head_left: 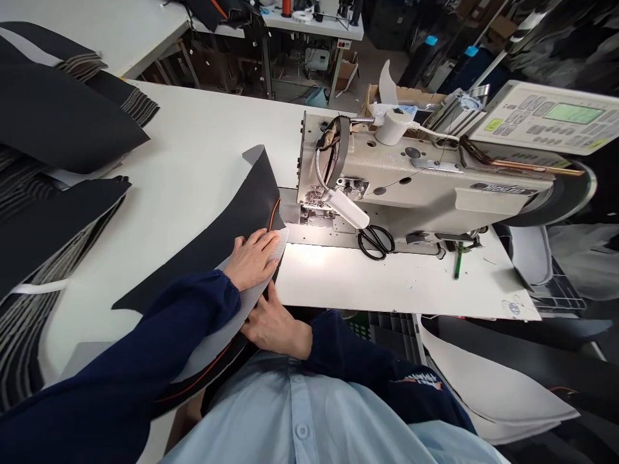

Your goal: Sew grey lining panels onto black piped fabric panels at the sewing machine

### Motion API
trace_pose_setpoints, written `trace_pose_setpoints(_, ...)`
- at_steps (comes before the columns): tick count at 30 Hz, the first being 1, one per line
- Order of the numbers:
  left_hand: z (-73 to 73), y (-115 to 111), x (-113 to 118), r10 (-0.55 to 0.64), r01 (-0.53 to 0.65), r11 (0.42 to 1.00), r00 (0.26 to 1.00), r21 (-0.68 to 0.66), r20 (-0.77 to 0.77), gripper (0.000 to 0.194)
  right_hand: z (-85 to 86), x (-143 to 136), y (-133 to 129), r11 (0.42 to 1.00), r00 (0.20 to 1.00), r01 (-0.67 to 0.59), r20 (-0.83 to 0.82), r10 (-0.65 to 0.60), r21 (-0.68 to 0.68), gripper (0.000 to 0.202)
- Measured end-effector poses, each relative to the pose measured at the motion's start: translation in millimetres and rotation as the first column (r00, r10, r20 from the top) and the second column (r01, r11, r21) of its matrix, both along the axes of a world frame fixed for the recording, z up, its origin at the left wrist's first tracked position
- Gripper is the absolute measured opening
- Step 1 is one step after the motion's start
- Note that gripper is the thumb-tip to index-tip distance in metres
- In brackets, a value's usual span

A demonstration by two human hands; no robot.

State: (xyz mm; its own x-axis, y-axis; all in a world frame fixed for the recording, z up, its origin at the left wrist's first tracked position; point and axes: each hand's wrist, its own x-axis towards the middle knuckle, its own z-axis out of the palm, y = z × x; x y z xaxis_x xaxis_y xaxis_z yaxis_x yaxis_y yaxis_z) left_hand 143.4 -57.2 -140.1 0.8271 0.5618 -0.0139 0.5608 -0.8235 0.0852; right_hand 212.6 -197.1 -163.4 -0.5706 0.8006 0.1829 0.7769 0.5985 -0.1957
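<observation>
My left hand [254,260] lies flat on the grey fabric backing of a folded piece, its fingers stretched out and pressing down. My right hand [275,324] grips the near edge of that piece, thumb on top and the other fingers partly hidden beneath. The piece is a black leatherette panel [213,238] with orange piping along its seam; its far part spreads over the white table. A sewing machine [411,167] stands to the right, its lit needle area just beyond the panel's right edge. Black-handled scissors [376,242] lie on the machine bed.
Stacks of cut black panels [58,116] fill the table's left side. A control panel [546,116] with a green display sits above the machine's right end. A green-handled tool [458,261] is by the machine base. White and black pieces [488,367] hang at lower right.
</observation>
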Motion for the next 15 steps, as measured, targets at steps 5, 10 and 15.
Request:
trace_pose_setpoints(5,3.1,-4.3,9.0,0.032,-0.032,0.999,0.999,0.021,-0.008,0.052,3.0,7.0,1.7,1.0,1.0,0.009,0.008,-0.009,0.015,0.026)
trace_pose_setpoints(10,4.4,-4.2,20.6,0.045,-0.044,0.998,0.999,0.047,-0.01,0.052,5.6,18.4,4.8,1.0,1.0,0.008,0.029,-0.008,-0.008,0.022)
trace_pose_setpoints(15,0.4,2.6,28.6,0.023,-0.023,1.0,1.0,0.014,0.002,0.052,10.3,30.2,7.0,0.999,0.999,0.003,0.039,-0.002,-0.032,0.022)
